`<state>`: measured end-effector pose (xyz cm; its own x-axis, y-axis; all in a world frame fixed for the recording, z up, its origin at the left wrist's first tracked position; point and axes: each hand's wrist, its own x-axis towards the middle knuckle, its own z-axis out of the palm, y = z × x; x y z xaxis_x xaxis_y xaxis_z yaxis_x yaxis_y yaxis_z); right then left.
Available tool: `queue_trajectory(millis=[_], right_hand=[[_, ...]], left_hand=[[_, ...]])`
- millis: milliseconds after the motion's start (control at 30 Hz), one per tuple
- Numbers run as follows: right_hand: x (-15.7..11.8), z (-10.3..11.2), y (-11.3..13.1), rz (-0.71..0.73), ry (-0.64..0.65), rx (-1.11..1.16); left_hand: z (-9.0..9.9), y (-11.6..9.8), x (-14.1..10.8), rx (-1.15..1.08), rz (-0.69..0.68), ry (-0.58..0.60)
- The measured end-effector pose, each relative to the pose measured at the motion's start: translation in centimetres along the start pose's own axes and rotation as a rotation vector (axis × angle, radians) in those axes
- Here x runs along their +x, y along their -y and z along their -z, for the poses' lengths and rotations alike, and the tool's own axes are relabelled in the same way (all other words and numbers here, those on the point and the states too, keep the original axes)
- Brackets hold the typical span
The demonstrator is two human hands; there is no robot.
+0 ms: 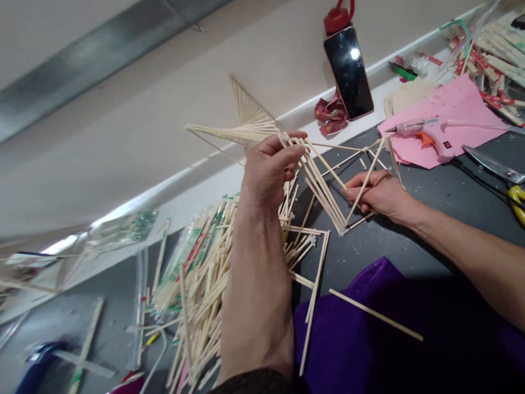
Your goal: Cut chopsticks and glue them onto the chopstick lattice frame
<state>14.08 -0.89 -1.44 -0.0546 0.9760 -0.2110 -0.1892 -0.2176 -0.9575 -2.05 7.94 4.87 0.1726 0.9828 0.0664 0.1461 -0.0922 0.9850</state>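
Note:
A frame built of thin wooden chopsticks (324,189) stands on the grey table, with whitish glue at its joints. My left hand (274,161) is closed, pinching the frame's upper corner where several sticks meet. Lower and to the right, my right hand (379,197) has its fingers closed on the lower end of a single chopstick (328,166). That stick slants up toward my left fingertips; whether it touches the corner I cannot tell. Other sticks of the frame pass in front of my right hand. Behind my left hand, a fan-shaped chopstick piece (246,123) leans near the wall.
Loose chopsticks (205,295) are heaped beside my left forearm. A glue gun (426,134) lies on pink sheets (463,104) near scissors (498,167). A phone (350,74) leans on a red-capped bottle (338,19). Purple cloth (348,328) lies in front, one stick (375,314) across it.

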Motion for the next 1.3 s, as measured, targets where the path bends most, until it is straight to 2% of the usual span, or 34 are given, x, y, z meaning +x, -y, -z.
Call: queue_trajectory(millis=[533, 1300], right_hand=[[0.1, 0.2, 0.8, -0.066, 0.055, -0.028], [0.2, 0.3, 1.6, -0.076, 0.121, -0.058]], left_hand=[[0.1, 0.1, 0.0, 0.047, -0.01, 0.03], [0.4, 0.2, 0.0, 0.043, -0.028, 0.072]])
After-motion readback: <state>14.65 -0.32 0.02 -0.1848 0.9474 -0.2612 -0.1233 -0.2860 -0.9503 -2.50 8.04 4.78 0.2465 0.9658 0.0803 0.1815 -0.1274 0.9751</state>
